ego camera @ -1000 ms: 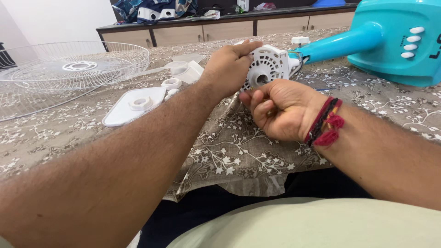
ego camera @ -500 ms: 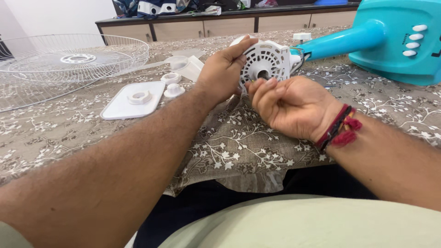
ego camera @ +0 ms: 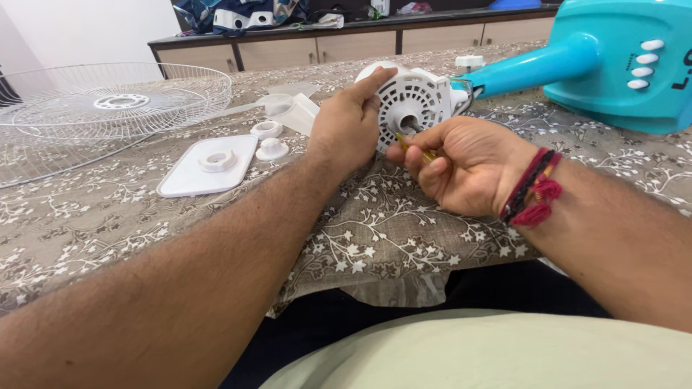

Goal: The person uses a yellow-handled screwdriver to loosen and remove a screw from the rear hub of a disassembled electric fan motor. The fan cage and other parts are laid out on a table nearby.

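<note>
Seemingly yellowish screwdriver (ego camera: pixel 414 148) in clenched right grip (ego camera: pixel 461 166), left grip (ego camera: pixel 349 122) clasping white motor housing (ego camera: pixel 414 101).

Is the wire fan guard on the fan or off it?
Off. The wire guard lies flat on the tablecloth, apart from the white motor housing that the left hand steadies.

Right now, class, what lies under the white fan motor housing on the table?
The white motor housing rests on the floral tablecloth. The left hand steadies it; the right hand covers its lower edge, so the contact there is hidden.
</note>
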